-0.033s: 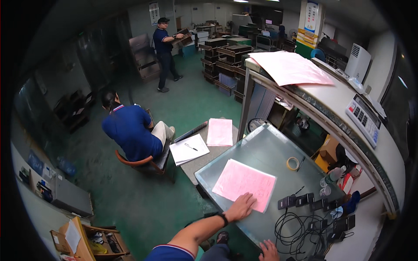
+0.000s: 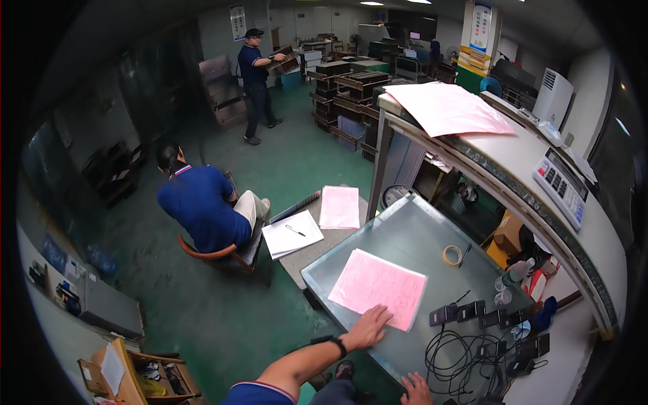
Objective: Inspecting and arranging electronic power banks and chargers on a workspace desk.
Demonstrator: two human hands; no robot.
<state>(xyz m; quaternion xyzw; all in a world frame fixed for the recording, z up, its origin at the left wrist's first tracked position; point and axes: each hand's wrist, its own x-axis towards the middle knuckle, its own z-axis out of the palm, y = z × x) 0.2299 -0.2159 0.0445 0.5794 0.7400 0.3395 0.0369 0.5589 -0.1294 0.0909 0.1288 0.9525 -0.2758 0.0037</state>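
A pink sheet of paper [image 2: 378, 283], or a thin stack of them, lies flat on the glass-topped table [image 2: 412, 229]. Reaching in from the lower edge, my left hand [image 2: 366, 328] rests open on the near edge of the pink paper, fingers stretched out. A dark band circles its wrist. My right hand [image 2: 416, 391] shows only in part at the table's near edge, fingers apart and nothing in them. Just right of it lie coiled black cables [image 2: 449, 361] with several small black box-shaped devices [image 2: 472, 310].
A roll of tape [image 2: 451, 255] and a clear bottle [image 2: 518, 270] stand on the table's right side. Overhead shelf [image 2: 486, 152] holds pink paper and a calculator [image 2: 561, 189]. A seated person [image 2: 202, 206] is at left; another [image 2: 255, 88] stands behind carrying a dark box.
My left hand has slid slightly left and toward me along the near edge of the pink paper. My right hand has hardly moved.
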